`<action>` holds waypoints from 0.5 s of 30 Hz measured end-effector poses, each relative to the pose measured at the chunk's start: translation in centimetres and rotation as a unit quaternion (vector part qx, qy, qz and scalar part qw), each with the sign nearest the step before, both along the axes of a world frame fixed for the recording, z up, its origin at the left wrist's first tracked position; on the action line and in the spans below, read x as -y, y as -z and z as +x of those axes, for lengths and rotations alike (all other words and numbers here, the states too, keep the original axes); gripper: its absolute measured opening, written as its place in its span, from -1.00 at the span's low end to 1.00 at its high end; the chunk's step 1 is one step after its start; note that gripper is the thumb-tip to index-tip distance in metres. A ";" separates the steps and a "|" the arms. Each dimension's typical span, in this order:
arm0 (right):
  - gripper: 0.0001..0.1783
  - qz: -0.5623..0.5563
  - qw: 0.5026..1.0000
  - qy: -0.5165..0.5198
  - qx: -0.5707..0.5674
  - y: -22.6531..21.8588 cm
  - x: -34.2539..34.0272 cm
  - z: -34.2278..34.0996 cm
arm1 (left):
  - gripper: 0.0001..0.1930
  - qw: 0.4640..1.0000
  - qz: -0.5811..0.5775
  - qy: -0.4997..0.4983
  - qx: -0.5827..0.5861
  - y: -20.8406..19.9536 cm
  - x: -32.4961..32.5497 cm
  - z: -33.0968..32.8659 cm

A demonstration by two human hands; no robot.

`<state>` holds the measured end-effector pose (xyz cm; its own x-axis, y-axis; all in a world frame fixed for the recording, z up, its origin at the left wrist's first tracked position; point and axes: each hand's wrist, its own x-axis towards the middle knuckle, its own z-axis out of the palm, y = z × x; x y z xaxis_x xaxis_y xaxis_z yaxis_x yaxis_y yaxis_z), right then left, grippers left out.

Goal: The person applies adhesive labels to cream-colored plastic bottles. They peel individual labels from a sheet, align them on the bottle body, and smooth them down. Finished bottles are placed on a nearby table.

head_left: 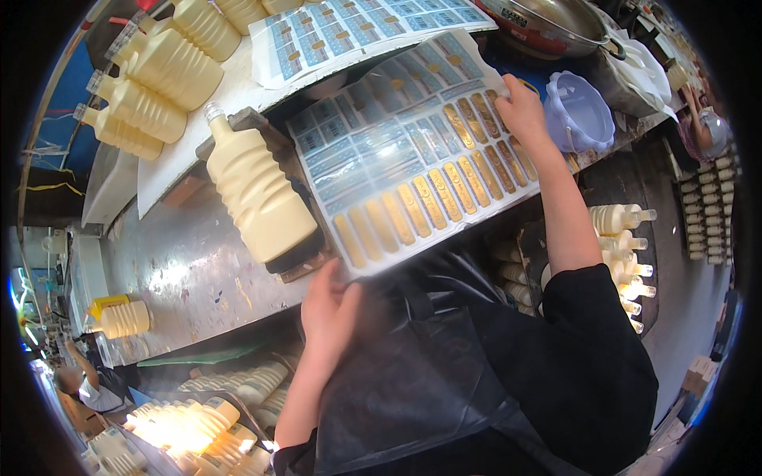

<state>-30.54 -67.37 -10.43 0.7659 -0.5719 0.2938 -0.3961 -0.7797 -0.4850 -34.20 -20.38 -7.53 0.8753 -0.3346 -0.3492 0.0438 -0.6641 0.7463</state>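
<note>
A large sheet of labels, blue rectangles in its upper part and rows of gold strips along its lower right, lies in front of me under a glossy, translucent surface. At its upper right edge my right hand is closed on the sheet's rim. My left hand is at the lower left corner, its fingertips on the sheet's edge and the thumb a little apart; it is slightly blurred. Left of the sheet, a cream ribbed bottle with a clear neck lies tilted on a dark support.
More cream bottles stand at the far left. Another label stack lies on the white shelf beyond. A purple bucket and a metal pan are at right. Bottles fill places below the metal table. Other people work farther off.
</note>
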 end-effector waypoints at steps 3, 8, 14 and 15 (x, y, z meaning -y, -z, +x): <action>-0.67 -0.003 0.999 0.029 0.030 -0.8 -0.4 -0.6 | -0.44 0.996 -0.068 -0.017 -0.052 -0.6 1.1 0.4; -0.66 -0.014 0.996 0.078 0.045 0.6 1.1 -1.6 | -0.40 0.995 -0.087 0.006 -0.037 1.2 1.8 0.3; -0.64 -0.024 0.989 0.144 0.036 1.8 -0.4 -1.1 | -0.37 0.998 -0.047 0.037 0.012 1.2 2.3 0.3; -0.64 -0.026 0.988 0.144 0.041 2.2 -0.3 -0.8 | -0.37 0.998 -0.048 0.039 0.012 1.3 2.3 0.4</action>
